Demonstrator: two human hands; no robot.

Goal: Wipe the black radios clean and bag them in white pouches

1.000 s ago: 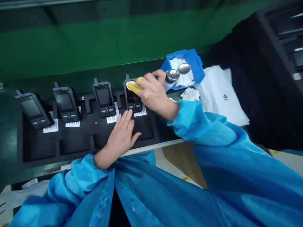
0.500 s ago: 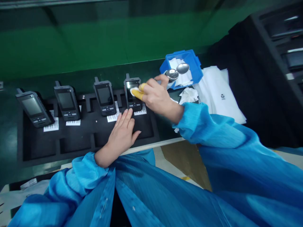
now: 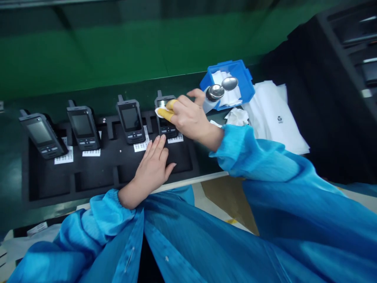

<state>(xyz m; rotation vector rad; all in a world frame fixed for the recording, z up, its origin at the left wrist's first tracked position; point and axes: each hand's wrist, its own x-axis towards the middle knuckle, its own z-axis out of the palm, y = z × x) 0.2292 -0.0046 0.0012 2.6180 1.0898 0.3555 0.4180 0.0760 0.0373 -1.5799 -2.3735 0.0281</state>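
Note:
Several dark handheld radios with screens and stub antennas lie in a row along a black foam tray [image 3: 94,173]. My right hand [image 3: 190,118], with yellow covers on its fingers, pinches a white wipe [image 3: 159,112] against the screen of the rightmost radio [image 3: 168,129]. Fingers of my left hand [image 3: 153,161] are stretched out, their tips at the lower end of that same radio. To its left lies another radio [image 3: 130,121]. White label sheets [image 3: 141,146] stick out from beneath the radios.
Behind my right hand stand a blue bin [image 3: 246,84] with white wipes and a bottle with an open metal lid [image 3: 215,92]. A crumpled wipe [image 3: 237,117] and a white bag [image 3: 273,118] lie beside them. Another radio [image 3: 40,133] is at far left.
My right hand has slid the wipe leftward across the radio's screen, to its left edge. My left hand stays in place at the radio's lower end.

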